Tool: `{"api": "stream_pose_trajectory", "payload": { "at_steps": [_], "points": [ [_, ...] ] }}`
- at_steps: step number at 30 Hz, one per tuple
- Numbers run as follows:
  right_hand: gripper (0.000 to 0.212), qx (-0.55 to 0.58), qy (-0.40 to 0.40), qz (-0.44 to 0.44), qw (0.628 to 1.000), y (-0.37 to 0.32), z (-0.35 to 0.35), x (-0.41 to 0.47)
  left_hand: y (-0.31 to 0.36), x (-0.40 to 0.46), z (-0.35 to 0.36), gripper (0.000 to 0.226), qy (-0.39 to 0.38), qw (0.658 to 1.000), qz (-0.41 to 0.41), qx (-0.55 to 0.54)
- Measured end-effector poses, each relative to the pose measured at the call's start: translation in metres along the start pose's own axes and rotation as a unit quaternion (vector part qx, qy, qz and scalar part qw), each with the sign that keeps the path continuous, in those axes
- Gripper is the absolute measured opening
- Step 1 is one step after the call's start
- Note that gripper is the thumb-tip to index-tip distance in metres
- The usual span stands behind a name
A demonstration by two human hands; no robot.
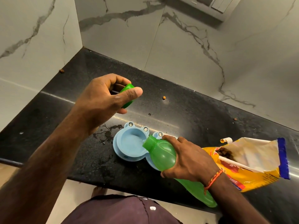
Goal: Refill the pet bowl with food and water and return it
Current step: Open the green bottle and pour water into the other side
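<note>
A light blue double pet bowl (127, 143) with frog-eye knobs sits near the front edge of the black counter (186, 113). My right hand (189, 157) grips a green plastic bottle (163, 156), tilted with its open mouth over the left cup. Water runs from the mouth into that cup. The bottle and my hand hide the right cup. My left hand (103, 101) is raised above the counter behind the bowl, closed on the green bottle cap (128, 94).
An open yellow pet food bag (252, 160) lies on the counter to the right, kibble showing at its mouth. Loose kibble pieces (164, 97) and water splashes (106, 135) dot the counter. Marble walls enclose the back and left.
</note>
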State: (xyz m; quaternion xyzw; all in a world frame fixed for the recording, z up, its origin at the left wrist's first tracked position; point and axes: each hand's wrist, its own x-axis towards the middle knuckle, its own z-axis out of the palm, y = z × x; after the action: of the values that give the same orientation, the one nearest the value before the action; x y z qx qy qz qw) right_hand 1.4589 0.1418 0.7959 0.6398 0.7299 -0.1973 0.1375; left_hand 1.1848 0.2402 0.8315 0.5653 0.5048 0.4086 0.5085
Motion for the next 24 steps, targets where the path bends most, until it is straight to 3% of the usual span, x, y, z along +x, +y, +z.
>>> {"api": "stream_pose_trajectory", "payload": {
  "at_steps": [24],
  "points": [
    [0.115,-0.022,-0.024,0.009,0.999,-0.003,-0.013,-0.008,-0.001,-0.008,0.000,0.059,0.001,1.000,0.004,-0.003]
  ]
}}
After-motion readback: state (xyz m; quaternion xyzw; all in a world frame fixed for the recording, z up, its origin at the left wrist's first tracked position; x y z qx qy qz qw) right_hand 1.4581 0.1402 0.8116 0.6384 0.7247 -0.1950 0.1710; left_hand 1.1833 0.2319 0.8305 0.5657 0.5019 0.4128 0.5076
